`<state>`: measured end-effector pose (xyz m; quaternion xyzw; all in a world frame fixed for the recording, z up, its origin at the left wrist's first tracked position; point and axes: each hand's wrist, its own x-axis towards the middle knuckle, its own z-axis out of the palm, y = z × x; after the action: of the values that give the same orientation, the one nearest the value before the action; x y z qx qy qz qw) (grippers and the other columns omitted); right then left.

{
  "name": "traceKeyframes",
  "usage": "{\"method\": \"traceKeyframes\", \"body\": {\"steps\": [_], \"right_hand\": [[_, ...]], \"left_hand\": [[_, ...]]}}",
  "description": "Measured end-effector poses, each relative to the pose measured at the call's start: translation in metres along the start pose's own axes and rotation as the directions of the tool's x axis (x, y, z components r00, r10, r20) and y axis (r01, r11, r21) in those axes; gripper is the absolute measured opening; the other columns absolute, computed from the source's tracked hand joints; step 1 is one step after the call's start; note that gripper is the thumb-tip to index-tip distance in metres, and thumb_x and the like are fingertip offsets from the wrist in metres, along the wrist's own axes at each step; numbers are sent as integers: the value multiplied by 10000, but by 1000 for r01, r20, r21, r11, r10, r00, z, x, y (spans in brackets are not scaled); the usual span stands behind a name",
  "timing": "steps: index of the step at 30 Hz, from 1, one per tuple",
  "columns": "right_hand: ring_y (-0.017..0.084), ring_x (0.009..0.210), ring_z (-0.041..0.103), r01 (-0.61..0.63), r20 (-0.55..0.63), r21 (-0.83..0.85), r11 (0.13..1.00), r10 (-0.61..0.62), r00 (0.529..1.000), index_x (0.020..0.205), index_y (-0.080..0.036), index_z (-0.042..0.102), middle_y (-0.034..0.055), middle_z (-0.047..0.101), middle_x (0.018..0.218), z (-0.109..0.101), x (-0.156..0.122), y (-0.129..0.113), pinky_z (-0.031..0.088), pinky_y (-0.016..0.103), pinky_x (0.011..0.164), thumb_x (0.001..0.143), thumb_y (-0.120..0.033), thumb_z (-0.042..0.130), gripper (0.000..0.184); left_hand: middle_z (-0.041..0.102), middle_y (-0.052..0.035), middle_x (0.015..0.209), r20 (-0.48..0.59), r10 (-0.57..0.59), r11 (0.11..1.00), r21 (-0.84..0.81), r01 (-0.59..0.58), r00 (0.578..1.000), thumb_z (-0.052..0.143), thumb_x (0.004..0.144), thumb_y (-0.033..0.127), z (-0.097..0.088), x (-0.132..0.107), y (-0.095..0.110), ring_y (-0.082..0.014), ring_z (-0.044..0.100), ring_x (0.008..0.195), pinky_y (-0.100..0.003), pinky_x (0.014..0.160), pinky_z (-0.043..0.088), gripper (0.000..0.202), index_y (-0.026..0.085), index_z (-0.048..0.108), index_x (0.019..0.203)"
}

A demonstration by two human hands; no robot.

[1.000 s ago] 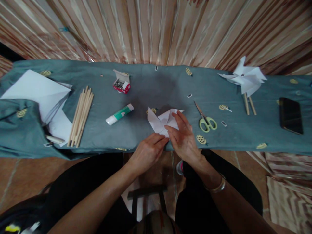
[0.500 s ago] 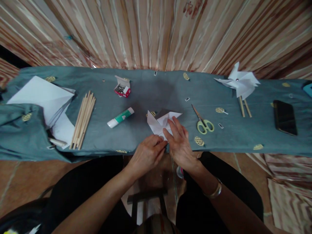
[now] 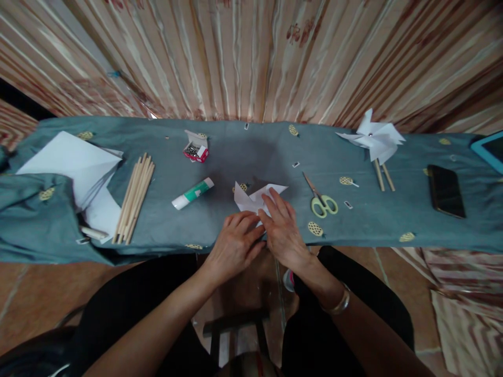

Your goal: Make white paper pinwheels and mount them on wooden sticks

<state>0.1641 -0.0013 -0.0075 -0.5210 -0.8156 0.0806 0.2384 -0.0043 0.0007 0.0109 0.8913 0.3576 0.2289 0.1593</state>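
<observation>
Long table (image 3: 251, 152) draped in teal cloth with yellow motifs. From left to right on it: white paper sheets (image 3: 70, 162), bundle of wooden sticks (image 3: 133, 198) just beside them, glue stick (image 3: 192, 192) lying flat, open red box of pins (image 3: 195, 147) toward the back, folded white paper (image 3: 251, 198) near the front edge, green-handled scissors (image 3: 320, 198), paper pinwheels (image 3: 373, 139), black phone (image 3: 446, 191), teal tablet (image 3: 489, 149) at the far right.

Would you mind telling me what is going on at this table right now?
A seated person works a folded white paper at the near edge of a table draped in blue-grey cloth. The right hand lies flat on the paper, and the left hand curls over its near corner; a pinch cannot be made out. A glue stick lies to the left and scissors to the right. Wooden sticks, paper sheets, paper pinwheels and a phone lie farther out.
</observation>
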Motion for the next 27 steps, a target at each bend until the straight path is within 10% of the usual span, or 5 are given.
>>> {"method": "traceKeyframes", "body": {"steps": [27], "right_hand": [[316,1455,135,-120,53,-28,992,121,991,1212,-225,638,63,290,1544,-10,-5,10,241,564,1113,836,-66,405,471]], "left_hand": [[621,-143,1247,40,38,999,28,-39,998,553,879,248,3,4,-5,-306,476,1240,-502,1007,337,283,164,636,1137]]}}
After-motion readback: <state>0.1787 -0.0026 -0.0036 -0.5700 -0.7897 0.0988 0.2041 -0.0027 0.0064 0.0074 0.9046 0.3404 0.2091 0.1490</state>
